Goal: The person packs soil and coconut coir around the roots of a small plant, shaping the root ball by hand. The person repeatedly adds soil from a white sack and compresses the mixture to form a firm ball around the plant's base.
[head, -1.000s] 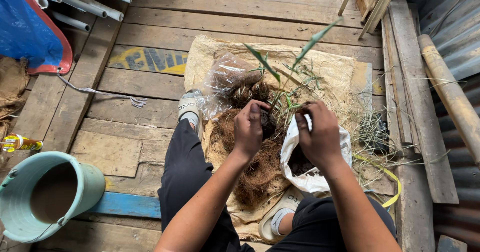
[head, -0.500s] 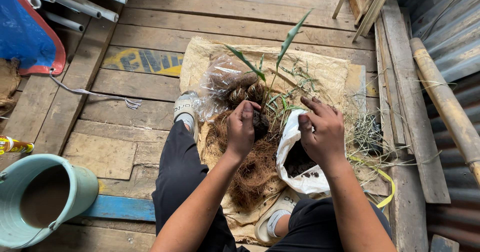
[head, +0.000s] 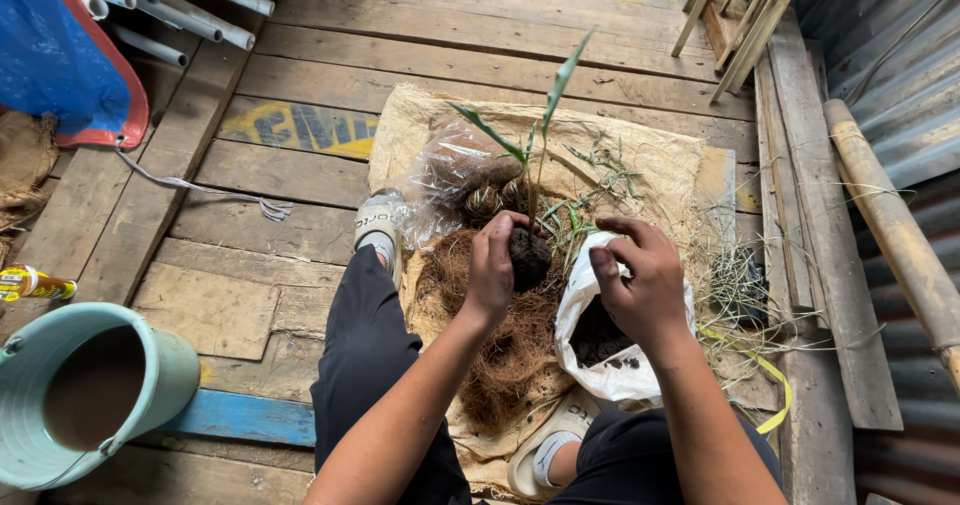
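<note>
On a wooden floor lies a brown sack. Above it, the left hand is closed around a little plant's crumbly dirt ball; cup it gently underneath. The right hand, half open beside it, holds nothing over the white bag.

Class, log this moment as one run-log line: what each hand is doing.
left hand: holds seedling root ball | right hand: at white soil bag | under: brown fibre pile, sacking
</note>
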{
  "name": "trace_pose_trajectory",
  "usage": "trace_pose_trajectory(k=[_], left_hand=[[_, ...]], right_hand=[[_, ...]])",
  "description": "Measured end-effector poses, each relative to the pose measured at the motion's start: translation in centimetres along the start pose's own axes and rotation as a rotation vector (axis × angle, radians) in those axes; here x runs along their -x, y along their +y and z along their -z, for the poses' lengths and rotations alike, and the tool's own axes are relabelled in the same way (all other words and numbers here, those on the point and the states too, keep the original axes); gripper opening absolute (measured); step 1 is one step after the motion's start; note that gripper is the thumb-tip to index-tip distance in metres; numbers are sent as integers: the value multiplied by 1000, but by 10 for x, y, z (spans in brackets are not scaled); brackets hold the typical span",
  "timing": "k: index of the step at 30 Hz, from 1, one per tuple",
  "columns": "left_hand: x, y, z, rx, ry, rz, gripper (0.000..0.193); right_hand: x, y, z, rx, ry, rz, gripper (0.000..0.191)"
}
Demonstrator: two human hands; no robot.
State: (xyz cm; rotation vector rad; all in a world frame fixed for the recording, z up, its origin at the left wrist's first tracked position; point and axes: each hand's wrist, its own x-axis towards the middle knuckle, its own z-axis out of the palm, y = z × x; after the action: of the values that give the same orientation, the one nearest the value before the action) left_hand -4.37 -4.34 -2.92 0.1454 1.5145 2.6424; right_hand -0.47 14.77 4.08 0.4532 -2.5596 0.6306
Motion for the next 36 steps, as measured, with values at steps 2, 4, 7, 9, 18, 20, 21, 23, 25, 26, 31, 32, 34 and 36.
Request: trace_pose_trajectory(k=[2,4,7,9,18,20,21,23,25,26,31,32,34,36], left_hand=[[1,3,-1,-62,36,12,31],[0,5,0,-72,59,17,22],[-1,4,2,-17,75,12,17],[-1,2,3,5,85,8,16],[1,-2,0,170,120,-38,23],[1,2,0,157,121,-59,30],[3,4,1,152,125,-68,33],[2,7,-2,159,107,-14,26],[2,10,-3,130,79,-2,22],[2,11,-3,98,58,-18,21],[4,9,-6,11,-19,-27,17],[4,7,-5,50,-10,17,18],[5,3,-4,109,-11,42,21],[4,0,-1,142,-36,-3,24]], right_hand=[[0,0,0,-7,1,-73,14],[-1,-3,0,-20,-2,-128,19],[-5,-7,0,-74,-24,-166,31],[-7,-11,-1,-140,-46,-172,32],[14,-49,-32,-279,-113,11,48],[15,-49,-36,-173,-83,39,53],[16,-49,-36,-121,-72,54,56],[12,-44,-36,-78,-103,69,74],[10,-41,-34,-58,-119,71,86],[9,-40,-33,-58,-118,65,88],[11,-36,-29,4,-68,102,86],[12,-36,-31,19,-46,115,84],[15,-36,-33,26,-8,138,82],[19,-36,-37,8,35,161,82]])
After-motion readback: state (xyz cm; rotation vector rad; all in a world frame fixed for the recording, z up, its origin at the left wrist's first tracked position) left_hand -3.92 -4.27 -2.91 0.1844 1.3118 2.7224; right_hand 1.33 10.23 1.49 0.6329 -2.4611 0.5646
